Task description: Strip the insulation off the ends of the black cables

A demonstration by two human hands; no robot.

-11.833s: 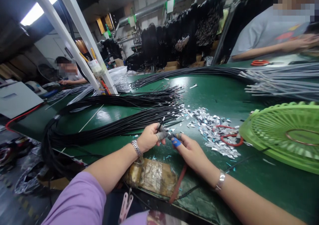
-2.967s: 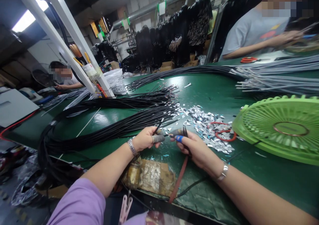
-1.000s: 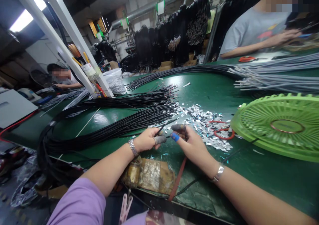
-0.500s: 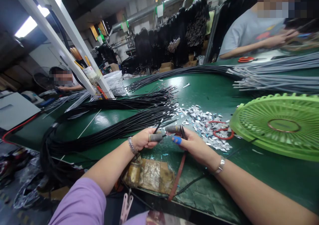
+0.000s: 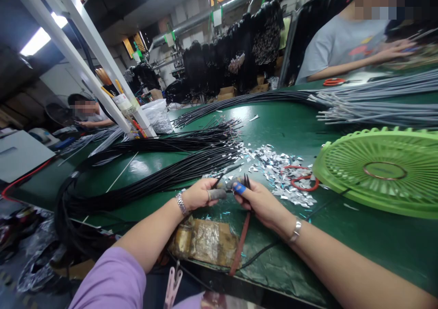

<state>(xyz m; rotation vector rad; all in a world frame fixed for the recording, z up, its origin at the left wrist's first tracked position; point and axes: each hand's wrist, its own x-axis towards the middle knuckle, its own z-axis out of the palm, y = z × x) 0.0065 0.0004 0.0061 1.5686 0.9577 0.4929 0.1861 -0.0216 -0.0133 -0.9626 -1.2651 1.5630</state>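
My left hand is closed, pinching the end of a thin black cable between a grey-capped thumb and fingers. My right hand is closed too, a blue cap on one fingertip, pinching the same cable end from the right; thin dark wire tips stick up between its fingers. Both hands meet just above the green table, in front of a long bundle of black cables. A litter of silver foil scraps lies just beyond my right hand.
Red-handled scissors lie among the scraps. A green fan grille rests at the right. Grey cables stretch across the far right, where a person in a grey shirt works. A taped packet sits at the near edge.
My two hands have drawn closer together on the cable end and sit slightly lower. The view has shifted a little; the bundles and scraps have not moved.
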